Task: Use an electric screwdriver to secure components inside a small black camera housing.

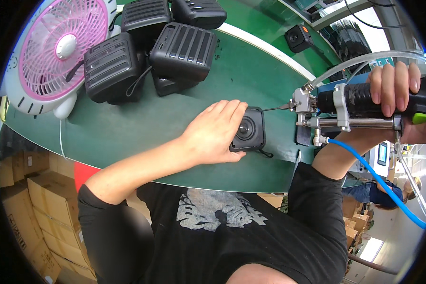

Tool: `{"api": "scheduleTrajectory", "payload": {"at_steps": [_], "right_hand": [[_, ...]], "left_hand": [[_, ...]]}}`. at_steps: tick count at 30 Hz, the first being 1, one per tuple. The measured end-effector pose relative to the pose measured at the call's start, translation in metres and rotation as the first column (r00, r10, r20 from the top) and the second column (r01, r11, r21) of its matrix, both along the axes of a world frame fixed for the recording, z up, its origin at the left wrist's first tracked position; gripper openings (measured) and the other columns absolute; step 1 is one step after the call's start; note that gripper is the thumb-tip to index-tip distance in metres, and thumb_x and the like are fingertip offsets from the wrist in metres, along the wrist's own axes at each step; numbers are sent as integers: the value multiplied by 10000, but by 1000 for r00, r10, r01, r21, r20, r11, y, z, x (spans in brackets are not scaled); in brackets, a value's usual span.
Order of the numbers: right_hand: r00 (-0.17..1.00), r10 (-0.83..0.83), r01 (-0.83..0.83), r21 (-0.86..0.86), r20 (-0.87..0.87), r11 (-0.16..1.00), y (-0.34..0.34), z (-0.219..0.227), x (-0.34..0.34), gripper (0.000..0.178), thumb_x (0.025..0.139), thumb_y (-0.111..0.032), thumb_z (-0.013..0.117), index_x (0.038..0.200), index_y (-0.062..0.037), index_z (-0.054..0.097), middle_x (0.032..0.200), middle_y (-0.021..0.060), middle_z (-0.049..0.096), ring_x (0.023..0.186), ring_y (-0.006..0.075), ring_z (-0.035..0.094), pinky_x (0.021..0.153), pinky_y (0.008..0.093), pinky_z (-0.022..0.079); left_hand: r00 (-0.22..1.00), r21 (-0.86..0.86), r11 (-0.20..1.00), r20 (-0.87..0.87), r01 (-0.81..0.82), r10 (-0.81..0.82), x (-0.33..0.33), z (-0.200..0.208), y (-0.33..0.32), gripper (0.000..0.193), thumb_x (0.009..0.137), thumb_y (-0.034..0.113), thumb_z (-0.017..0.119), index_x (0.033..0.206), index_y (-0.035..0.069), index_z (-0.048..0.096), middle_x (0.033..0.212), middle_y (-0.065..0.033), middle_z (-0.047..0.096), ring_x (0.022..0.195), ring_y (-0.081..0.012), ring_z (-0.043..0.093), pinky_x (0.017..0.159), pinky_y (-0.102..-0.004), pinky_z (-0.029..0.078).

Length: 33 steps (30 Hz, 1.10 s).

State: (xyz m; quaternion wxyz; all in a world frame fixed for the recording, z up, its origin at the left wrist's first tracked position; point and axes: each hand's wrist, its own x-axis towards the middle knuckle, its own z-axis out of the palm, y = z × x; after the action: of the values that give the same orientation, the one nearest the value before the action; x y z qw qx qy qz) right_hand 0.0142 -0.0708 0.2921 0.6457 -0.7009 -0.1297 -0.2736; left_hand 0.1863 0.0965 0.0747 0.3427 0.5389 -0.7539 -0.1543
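Note:
My left hand (214,132) lies over the left side of a small black square speaker (255,134) on the green workbench, fingers along its far edge and thumb at the near edge. The speaker's round cone faces up, and a short black strap (267,154) sticks out at its near corner. On the right, my right hand (394,87) is wrapped round the black grip of a powered screwdriver (329,103) with a metal feed head. Its thin bit points left, with the tip at the speaker's far right corner; whether it touches there I cannot tell.
Several black ribbed speakers (184,49) are stacked at the far left, beside a white and pink fan (66,46). A clear hose (359,59) and a blue hose (371,173) run from the screwdriver. Another speaker (298,38) stands beyond the bench's pale edge. Cardboard boxes (52,199) sit at lower left.

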Motion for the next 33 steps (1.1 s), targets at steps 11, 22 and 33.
{"api": "scheduleTrajectory", "payload": {"at_steps": [11,22,33], "right_hand": [[996,-41,42,18,-79,999,13,-26,6,496,865,-505,663,1003,-70,469,793,0,524,639,105,535,656,290,407],[990,139,-142,84,40,986,-1,16,-19,526,875,-520,663,1064,-62,486,869,44,554,708,157,570,684,363,443],[989,138,-139,31,48,990,57,12,-27,673,910,-629,568,1168,-24,427,900,115,537,674,256,582,589,406,490]], "left_hand": [[1000,-96,995,19,-16,18,3,-3,3,928,664,366,831,1333,-109,397,1287,-230,484,1224,-373,489,1075,-429,406],[999,120,992,-16,-32,34,1,1,7,1033,711,481,817,1433,-61,315,1411,-261,394,1292,-398,452,1015,-464,472],[988,171,980,131,-102,80,11,10,10,1043,747,562,763,1409,-113,323,1348,-301,495,1208,-409,553,1009,-431,481]]}}
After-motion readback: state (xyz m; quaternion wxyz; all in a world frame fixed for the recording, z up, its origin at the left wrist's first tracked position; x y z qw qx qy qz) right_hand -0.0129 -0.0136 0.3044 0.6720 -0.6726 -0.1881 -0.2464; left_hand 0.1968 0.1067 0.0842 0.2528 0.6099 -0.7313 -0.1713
